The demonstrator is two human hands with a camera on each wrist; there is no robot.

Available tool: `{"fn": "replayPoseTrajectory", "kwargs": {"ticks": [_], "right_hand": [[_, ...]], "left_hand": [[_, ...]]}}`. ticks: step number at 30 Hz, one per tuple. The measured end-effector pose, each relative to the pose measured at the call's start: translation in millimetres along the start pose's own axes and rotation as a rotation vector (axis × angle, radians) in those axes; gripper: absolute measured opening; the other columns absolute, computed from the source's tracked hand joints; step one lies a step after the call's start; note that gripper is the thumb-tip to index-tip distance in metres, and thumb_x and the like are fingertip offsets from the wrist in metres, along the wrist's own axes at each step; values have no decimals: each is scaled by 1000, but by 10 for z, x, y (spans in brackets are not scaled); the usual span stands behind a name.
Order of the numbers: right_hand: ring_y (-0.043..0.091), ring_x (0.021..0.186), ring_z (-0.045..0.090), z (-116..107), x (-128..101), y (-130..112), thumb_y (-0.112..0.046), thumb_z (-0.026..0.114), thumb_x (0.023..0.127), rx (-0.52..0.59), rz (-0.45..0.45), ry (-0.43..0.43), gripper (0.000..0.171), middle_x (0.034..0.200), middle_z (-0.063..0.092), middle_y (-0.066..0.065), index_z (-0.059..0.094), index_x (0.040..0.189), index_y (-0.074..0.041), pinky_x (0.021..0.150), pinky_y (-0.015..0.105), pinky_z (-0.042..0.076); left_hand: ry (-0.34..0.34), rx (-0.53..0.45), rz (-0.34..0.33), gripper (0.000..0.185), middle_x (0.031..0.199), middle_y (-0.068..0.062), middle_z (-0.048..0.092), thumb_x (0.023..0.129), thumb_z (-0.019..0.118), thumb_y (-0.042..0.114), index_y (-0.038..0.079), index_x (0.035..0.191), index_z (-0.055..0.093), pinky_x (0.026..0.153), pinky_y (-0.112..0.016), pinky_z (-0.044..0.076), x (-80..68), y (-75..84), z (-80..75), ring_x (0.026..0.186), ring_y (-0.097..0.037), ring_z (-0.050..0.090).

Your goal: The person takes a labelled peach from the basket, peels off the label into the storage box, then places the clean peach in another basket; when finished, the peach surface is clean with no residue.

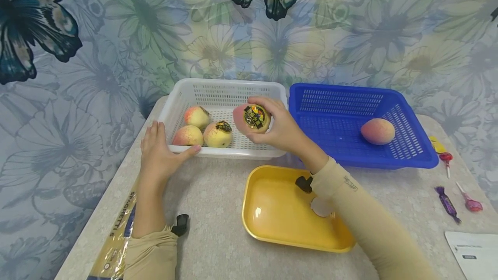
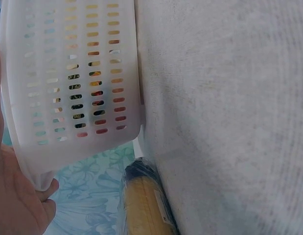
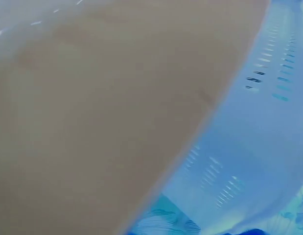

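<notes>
Above the white basket (image 1: pixel 233 154), my right hand (image 1: pixel 278 124) holds a peach (image 1: pixel 238 120) with a black and gold label facing up. My left hand (image 1: pixel 161 154) grips the basket's near left corner, thumb along the front rim and fingers along the left side. In the left wrist view that hand (image 2: pixel 19 196) wraps the rim beside the slotted basket wall (image 2: pixel 58 117). Inside the basket lie a rear peach (image 1: pixel 196 117), a front peach (image 1: pixel 188 136) and a labelled peach (image 1: pixel 218 135). The right wrist view is mostly blocked by blurred skin.
A blue basket (image 1: pixel 330 157) holds one peach (image 1: pixel 378 132). Under my right forearm sits a yellow tray (image 1: pixel 280 211) with a pale round item (image 1: pixel 321 206). A spaghetti pack (image 1: pixel 114 245) lies left; lollipops (image 1: pixel 472 204), a purple-wrapped candy (image 1: pixel 447 204) and a white sheet (image 1: pixel 474 252) lie right.
</notes>
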State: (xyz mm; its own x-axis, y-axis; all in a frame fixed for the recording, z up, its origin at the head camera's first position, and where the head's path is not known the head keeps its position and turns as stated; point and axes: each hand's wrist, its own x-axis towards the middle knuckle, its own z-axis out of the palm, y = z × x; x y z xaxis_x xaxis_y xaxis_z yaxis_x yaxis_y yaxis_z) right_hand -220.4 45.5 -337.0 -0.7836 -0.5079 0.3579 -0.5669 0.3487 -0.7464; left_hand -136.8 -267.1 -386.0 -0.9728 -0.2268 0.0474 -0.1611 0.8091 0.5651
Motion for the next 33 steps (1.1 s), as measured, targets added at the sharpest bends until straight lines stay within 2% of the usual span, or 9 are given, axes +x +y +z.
{"fn": "replayPoseTrajectory", "kwargs": {"ticks": [4,11,20,28,33], "right_hand": [[19,107,44,-47,-57,-53,-22,89,69,-13,-27,4,76,135,61,1,58,138,-18,89,39,46],[20,109,45,-121,-154,-117,-23,92,66,-11,-139,56,74,135,62,4,62,133,-14,87,39,44],[19,108,46,-275,-296,-184,-21,94,63,-29,-180,83,76,135,63,5,63,131,-10,88,39,42],[19,110,48,-415,-439,-239,-21,95,63,-56,-203,71,78,136,63,5,62,133,-12,89,36,41],[18,108,48,-473,-523,-258,-20,96,61,-76,-213,76,80,136,63,5,62,133,-11,87,34,41]], "left_hand": [[1,-2,5,133,167,-20,-4,72,73,72,1,159,1,117,-70,5,-3,6,-6,152,-46,-6],[2,-8,1,133,167,-19,-4,72,73,72,2,159,0,117,-71,7,-11,7,-6,153,-44,-5],[0,-5,-7,133,167,-18,-6,72,73,72,3,159,-1,117,-70,7,-1,1,11,153,-43,-6],[7,17,-16,132,167,-20,-4,71,71,74,5,160,2,116,-72,2,-8,15,-3,153,-44,-10],[31,29,21,123,166,-23,1,74,73,70,9,160,10,116,-72,1,-35,91,-25,153,-44,-9]]}}
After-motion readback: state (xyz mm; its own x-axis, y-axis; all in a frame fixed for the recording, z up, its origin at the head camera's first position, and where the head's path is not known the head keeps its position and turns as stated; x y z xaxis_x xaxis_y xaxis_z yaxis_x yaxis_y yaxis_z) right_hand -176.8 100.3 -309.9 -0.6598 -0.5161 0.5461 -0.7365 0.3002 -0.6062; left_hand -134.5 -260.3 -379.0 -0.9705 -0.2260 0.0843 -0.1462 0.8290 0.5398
